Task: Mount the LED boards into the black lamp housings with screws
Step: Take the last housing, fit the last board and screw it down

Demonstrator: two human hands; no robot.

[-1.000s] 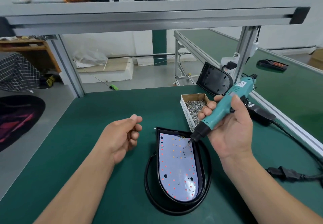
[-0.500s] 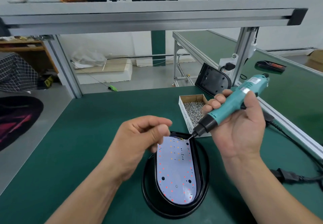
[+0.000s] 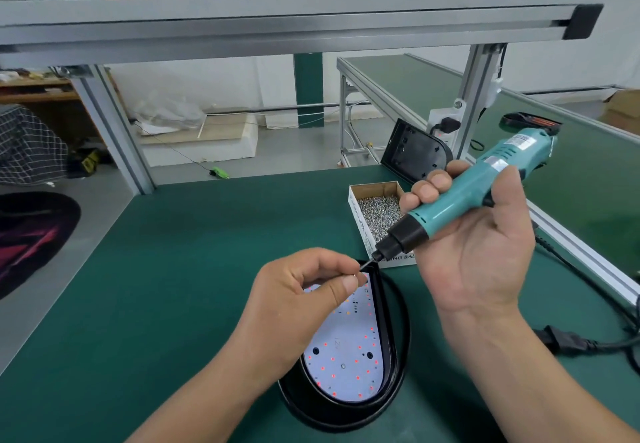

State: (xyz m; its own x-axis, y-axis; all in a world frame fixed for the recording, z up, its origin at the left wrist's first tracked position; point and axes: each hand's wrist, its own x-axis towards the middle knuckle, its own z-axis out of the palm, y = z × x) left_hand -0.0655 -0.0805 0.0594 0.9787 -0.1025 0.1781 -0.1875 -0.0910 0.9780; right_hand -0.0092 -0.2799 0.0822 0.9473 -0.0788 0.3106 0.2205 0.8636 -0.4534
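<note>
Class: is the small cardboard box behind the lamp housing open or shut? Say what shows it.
Open. The cardboard box has no lid over it, and loose silver screws lie visible inside its walls.

A green table [image 3: 173, 287] holds it all. A black lamp housing [image 3: 346, 415] lies on it right under the left hand [image 3: 304, 304]. A box of screws [image 3: 377, 214] sits just behind the right hand [image 3: 474, 252]. A black cord [image 3: 571, 342] lies to the right of that arm.

LED board [image 3: 341, 356] in housing [image 3: 385, 321]; screw box [image 3: 358, 221] behind-right, prob. touching.
</note>
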